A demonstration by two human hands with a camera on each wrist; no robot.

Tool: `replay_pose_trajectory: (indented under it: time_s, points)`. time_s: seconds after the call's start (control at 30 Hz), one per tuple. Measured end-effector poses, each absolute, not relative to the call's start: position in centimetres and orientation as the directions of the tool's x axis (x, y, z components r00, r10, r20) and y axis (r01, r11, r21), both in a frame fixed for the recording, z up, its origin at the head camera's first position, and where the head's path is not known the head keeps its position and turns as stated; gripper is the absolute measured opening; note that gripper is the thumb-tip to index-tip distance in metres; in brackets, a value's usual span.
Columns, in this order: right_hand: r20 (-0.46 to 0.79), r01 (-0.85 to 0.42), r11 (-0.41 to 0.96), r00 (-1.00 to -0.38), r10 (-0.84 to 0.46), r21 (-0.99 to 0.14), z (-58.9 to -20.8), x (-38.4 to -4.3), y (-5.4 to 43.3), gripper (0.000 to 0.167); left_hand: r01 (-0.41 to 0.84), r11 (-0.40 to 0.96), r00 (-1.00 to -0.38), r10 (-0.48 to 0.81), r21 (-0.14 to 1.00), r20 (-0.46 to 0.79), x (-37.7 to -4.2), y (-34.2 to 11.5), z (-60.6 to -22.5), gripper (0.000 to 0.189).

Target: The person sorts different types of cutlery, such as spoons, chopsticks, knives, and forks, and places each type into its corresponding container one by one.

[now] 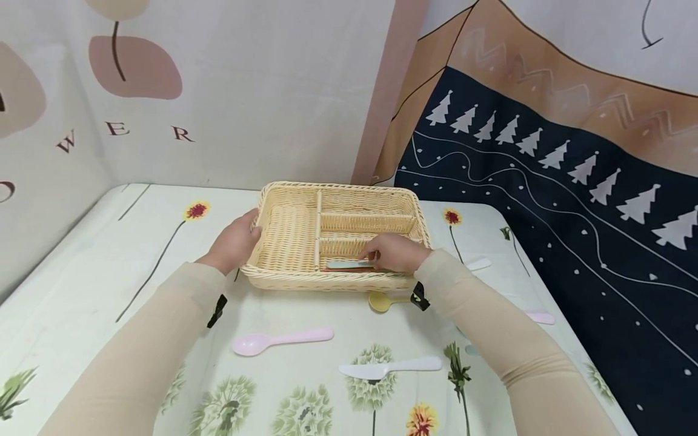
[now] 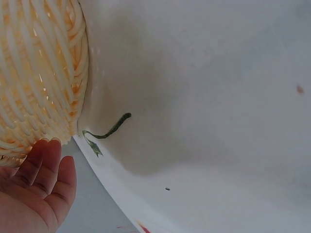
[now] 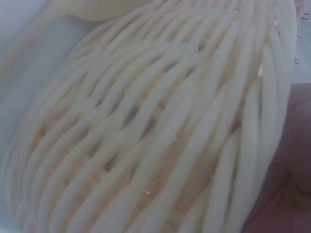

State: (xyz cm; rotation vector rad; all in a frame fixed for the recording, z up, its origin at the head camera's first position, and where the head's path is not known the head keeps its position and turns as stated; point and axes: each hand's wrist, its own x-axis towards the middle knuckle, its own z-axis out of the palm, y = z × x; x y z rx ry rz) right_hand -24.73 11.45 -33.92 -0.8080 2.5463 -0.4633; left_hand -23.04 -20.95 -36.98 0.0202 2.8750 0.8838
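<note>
A shallow wicker basket, split by dividers into several compartments, stands at the back of the table. My left hand grips its left rim, thumb over the edge and fingers against the outer wall. Inside the front right compartment, my right hand pinches the right end of a pale blue flat utensil; its far end is hidden by the fingers. A thin red utensil lies just below it, mostly covered. Wicker wall fills the right wrist view, blurred.
In front of the basket lie a yellow spoon, a pink spoon and a white knife. Right of the basket are a white utensil and a pink handle. A teal piece shows partly beneath my right forearm.
</note>
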Motion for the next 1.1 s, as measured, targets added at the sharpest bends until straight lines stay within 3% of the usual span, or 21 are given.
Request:
replay_pose_trajectory:
  time_s: [0.5,1.1]
  points:
    - [-0.210,-0.375,0.764,-0.813,-0.543,-0.526,-33.0,-24.2,11.7,0.037,-0.026,0.814,-0.991,0.054,0.580,-0.120,-23.1,-20.9,-36.6,0.057]
    - [0.041,-0.367,0.585,-0.868,-0.494,-0.724,-32.6,-21.5,11.3,0.034,-0.033,0.805,-0.992,0.045,0.592,-0.117,-23.0,-21.0,-37.1,0.057]
